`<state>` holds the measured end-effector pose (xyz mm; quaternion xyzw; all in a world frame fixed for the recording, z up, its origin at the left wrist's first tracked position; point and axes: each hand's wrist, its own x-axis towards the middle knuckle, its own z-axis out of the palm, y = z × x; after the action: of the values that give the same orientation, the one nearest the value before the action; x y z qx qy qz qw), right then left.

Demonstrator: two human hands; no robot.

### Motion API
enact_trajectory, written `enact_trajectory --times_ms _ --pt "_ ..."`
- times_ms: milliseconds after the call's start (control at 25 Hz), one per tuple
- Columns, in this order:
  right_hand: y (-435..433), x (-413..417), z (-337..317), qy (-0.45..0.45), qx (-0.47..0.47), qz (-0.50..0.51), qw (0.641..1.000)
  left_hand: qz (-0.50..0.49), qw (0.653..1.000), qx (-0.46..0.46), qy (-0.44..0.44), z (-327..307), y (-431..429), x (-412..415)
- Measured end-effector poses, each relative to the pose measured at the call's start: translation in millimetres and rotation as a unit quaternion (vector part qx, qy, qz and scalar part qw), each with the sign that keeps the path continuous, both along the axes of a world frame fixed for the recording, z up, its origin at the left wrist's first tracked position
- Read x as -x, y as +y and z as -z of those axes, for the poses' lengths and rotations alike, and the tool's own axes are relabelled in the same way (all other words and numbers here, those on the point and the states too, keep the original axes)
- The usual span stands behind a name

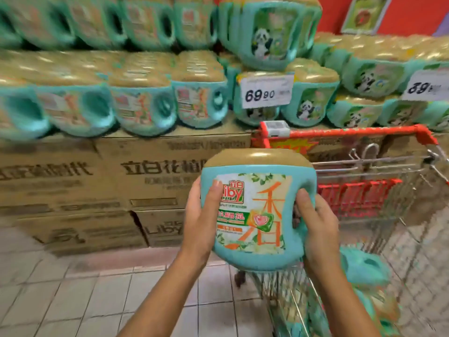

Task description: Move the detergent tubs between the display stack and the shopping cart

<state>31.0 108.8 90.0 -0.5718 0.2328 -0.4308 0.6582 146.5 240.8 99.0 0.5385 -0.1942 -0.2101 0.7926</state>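
Both hands grasp one detergent tub point(257, 210) upright in mid-air, left hand point(202, 222) and right hand point(315, 227) curled round its sides, between the far display stack point(145, 103) and the shopping cart point(364, 190) at right.

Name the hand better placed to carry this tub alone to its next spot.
Probably right. The right hand grips the handle of the tub, on the shopping cart side; the left hand only clasps its smooth side.

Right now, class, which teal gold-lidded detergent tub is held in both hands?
The teal gold-lidded tub showing its Liby label: the left hand and right hand grip its sides, while the others sit stacked or lie in the red-rimmed cart.
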Motion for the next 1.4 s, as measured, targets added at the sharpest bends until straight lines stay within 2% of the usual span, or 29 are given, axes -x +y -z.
enact_trajectory --times_ms 200,320,600,760,1160,1400 --pt "115.4 -110.4 -7.4 -0.032 0.004 -0.165 0.986 -0.142 0.989 -0.004 -0.030 -3.9 143.5 -70.1" --pt "195.2 -168.4 -5.2 -0.036 -0.020 -0.228 0.973 -0.188 0.981 -0.027 -0.040 -0.4 233.6 -109.4" --pt "356.0 -269.9 -2.7 -0.022 -0.044 -0.261 0.964 -0.261 0.960 -0.076 -0.059 -4.6 395.0 -190.6" --pt "405.8 -324.8 -9.7 -0.038 -0.024 -0.251 0.967 -0.290 0.951 -0.096 -0.054 -9.8 444.1 -240.7" --pt "484.9 -503.1 -3.6 -0.065 0.035 -0.215 0.974 -0.274 0.959 -0.061 -0.036 -17.1 518.8 -418.0" --pt "496.0 -577.7 -29.0 0.071 0.128 -0.307 0.940 -0.260 0.964 -0.036 -0.032 -23.4 535.9 -515.9"
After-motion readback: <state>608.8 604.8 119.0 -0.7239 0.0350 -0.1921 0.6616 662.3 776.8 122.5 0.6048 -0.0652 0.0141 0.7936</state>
